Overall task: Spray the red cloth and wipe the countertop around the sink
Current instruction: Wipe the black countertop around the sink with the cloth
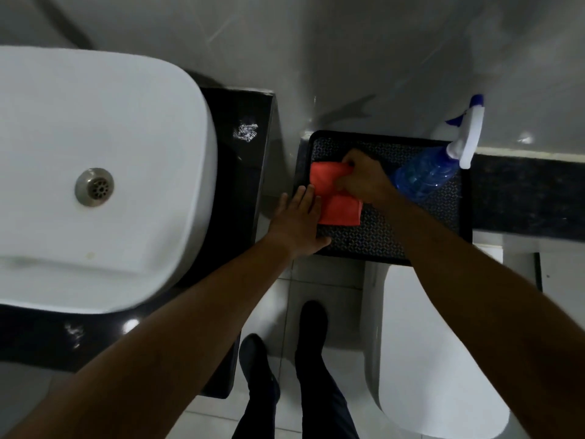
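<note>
A folded red cloth lies on a black patterned tray to the right of the sink. My right hand pinches the cloth's upper right edge. Flat and open, my left hand rests on the tray's left rim, its fingertips touching the cloth's left side. A blue spray bottle with a white and blue trigger head lies tilted on the tray's far right corner. The white sink basin sits on the black countertop, which shows a white smear.
A white toilet stands below the tray on the right. A dark ledge runs along the right wall. My two dark shoes stand on the white tiled floor between countertop and toilet. A glossy grey wall rises behind.
</note>
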Action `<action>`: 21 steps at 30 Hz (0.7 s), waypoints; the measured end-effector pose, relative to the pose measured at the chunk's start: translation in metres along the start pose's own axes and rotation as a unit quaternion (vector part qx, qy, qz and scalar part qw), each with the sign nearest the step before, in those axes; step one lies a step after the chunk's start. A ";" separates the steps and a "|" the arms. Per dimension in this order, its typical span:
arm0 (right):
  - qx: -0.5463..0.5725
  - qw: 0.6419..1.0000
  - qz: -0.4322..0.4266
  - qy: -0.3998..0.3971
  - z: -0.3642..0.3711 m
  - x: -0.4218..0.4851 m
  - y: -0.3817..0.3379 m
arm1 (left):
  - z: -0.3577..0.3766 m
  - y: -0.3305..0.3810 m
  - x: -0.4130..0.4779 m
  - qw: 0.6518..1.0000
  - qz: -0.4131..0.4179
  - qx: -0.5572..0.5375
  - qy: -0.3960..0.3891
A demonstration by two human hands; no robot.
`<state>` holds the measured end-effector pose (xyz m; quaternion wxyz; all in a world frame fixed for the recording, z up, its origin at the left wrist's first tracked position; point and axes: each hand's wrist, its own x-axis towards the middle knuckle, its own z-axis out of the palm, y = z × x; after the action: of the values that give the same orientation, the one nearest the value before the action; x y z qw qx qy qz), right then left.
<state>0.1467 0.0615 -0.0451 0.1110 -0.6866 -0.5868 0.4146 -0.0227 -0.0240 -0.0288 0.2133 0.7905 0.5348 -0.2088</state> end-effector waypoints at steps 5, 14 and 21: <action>0.010 0.977 -0.138 0.165 -0.017 -0.027 -0.071 | -0.070 -0.003 -0.038 0.978 -0.044 0.163 0.119; -0.170 0.919 -0.355 0.017 0.048 -0.012 -0.170 | -0.106 -0.086 -0.112 0.945 -0.162 0.015 0.284; -0.397 0.778 -0.484 0.065 0.049 0.016 -0.145 | -0.096 -0.088 -0.109 0.930 -0.151 -0.134 0.307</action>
<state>0.0081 0.1010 0.0093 0.0525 -0.3211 -0.9456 -0.0086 -0.1327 -0.0230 0.1006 0.1087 0.6900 0.7102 0.0876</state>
